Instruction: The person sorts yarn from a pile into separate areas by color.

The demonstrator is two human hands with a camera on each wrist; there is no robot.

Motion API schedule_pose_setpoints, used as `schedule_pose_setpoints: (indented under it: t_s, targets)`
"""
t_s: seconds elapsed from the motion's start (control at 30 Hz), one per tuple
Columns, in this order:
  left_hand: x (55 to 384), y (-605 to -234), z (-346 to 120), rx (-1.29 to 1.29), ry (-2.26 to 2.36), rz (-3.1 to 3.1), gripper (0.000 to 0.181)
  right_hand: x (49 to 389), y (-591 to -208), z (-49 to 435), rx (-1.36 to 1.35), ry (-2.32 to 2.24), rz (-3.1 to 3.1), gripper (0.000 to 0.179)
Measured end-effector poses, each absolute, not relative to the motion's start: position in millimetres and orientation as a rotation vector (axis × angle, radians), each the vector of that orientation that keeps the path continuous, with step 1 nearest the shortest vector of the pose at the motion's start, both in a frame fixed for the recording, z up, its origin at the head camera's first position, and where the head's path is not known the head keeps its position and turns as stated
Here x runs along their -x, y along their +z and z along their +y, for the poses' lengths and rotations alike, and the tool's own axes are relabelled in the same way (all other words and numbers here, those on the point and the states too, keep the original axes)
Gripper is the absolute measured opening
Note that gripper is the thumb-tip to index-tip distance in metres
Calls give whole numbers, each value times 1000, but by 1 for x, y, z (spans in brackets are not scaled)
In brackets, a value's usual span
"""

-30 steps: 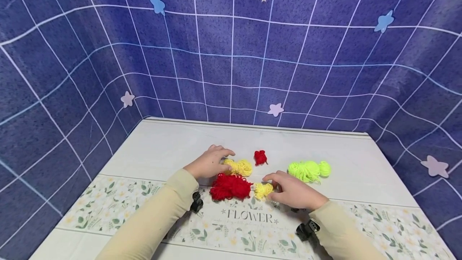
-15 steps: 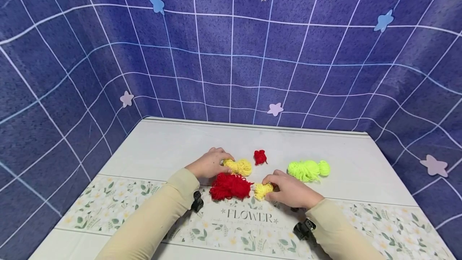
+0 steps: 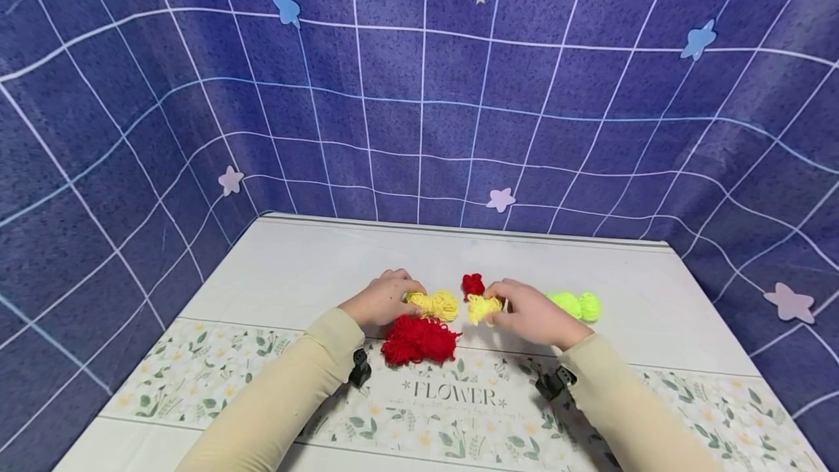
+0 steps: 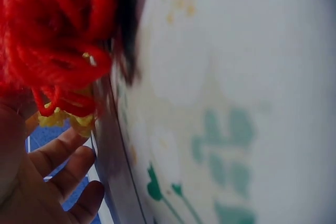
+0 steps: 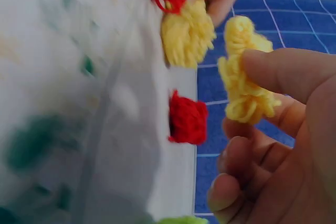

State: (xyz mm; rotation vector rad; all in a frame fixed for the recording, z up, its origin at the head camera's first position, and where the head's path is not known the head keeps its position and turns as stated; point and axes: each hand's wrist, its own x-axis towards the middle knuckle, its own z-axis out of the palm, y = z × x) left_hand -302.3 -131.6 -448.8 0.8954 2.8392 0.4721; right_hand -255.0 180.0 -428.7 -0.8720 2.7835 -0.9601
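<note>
My right hand [image 3: 534,314] pinches a small yellow yarn bundle [image 3: 483,308] between thumb and fingers. In the right wrist view this bundle [image 5: 244,72] is held up off the table. My left hand [image 3: 383,299] has thumb and forefinger at the left end of a larger yellow yarn bundle [image 3: 438,305], which lies on the table. Its other fingers [image 4: 73,169] are spread in the left wrist view. Just in front of that bundle lies a big red yarn bundle [image 3: 419,341], hiding much of the left hand's grip in the left wrist view.
A small red yarn bundle [image 3: 473,285] lies behind the right hand's fingertips. Farther right, a neon green yarn bundle [image 3: 580,306] is partly hidden by the right hand. Blue gridded cloth [image 3: 419,93] hangs behind and beside the white, flower-printed table [image 3: 314,253].
My right hand has picked up the small yellow yarn bundle from beside the big red one and moved it back toward the small red one. The left hand has stayed nearly still.
</note>
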Motion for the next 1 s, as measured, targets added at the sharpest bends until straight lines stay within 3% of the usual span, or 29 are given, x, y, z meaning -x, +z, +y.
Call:
schedule_pose_setpoints:
  t_s: [0.5,1.0]
  targets:
    - [304,-451,-132,-911,505,2832,35,328,-416,175,743,-804,2958,29]
    - [303,-449,-131,-898,509,2826,34,381,-445,153,481,-788,2970,38]
